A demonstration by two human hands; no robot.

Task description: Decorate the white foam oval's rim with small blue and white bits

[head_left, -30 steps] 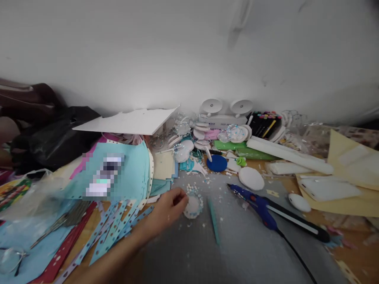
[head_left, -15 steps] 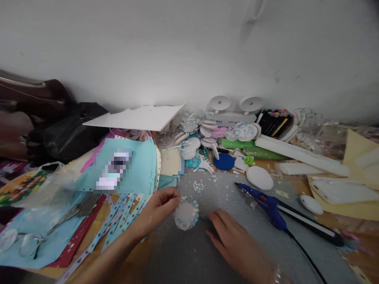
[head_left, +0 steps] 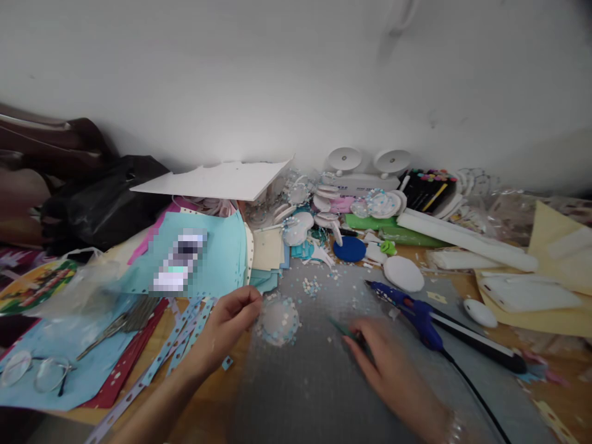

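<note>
My left hand (head_left: 238,313) is closed in a pinch at the left edge of a round, pale, see-through disc (head_left: 279,319). Small blue and white pieces form a ring around the disc's rim. To the right, above the grey cutting mat (head_left: 296,394), my right hand (head_left: 383,354) is curled around a thin green pointed tool (head_left: 341,327), blurred by motion; its exact kind cannot be made out. Loose blue and white bits (head_left: 311,285) are scattered on the mat just beyond the disc.
A blue glue gun (head_left: 416,314) with a black cord lies at right, near a white oval disc (head_left: 403,274). Decorated white discs (head_left: 298,228) crowd the back by the wall. Blue sheets (head_left: 222,246), patterned strips (head_left: 152,364) and eyeglasses (head_left: 50,373) lie left.
My left hand and the beaded disc have shifted left and slightly away from me. My right hand has moved right, and the green tool now shows clearly in it.
</note>
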